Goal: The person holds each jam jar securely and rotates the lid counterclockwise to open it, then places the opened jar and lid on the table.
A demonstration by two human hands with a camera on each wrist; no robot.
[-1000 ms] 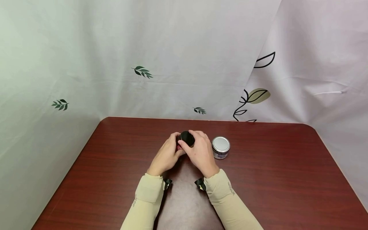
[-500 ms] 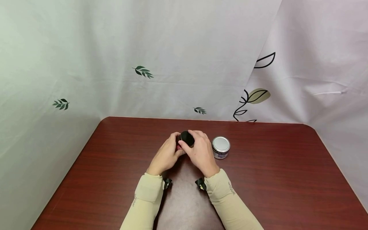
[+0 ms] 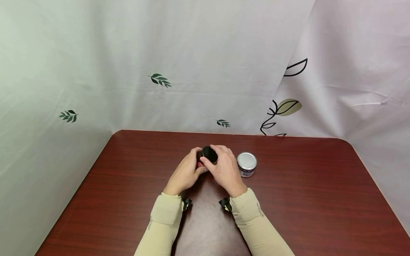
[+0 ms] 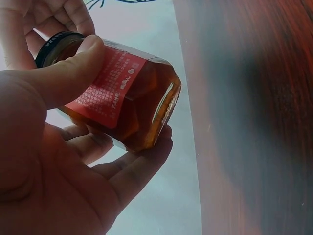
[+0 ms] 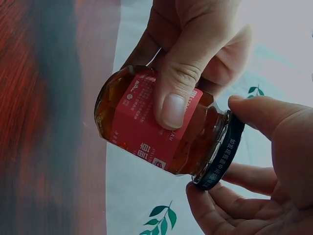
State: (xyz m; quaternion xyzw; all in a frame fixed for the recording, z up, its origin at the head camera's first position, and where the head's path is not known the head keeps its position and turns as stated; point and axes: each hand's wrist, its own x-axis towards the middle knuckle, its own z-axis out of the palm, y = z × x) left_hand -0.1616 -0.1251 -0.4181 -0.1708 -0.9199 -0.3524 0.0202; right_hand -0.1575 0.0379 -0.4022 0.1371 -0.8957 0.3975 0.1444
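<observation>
1. Nudged right hand [image 3: 225, 170] slightly rightward versus half a second ago, pinching black round metal lid [image 5: 226, 155].
2. Gripping red-labelled amber glass jar [image 4: 120, 93] with left hand [image 3: 184, 173], tilted over reddish-brown wooden table [image 3: 304, 192]; probably mid-twist, not uncapped yet.
3. Got a round silver-topped metal tin [image 3: 247, 163] nearby too.

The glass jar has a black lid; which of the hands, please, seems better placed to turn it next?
Right, most likely: the right hand pinches the black lid by its rim, while the left hand grips the glass jar round its body.
</observation>
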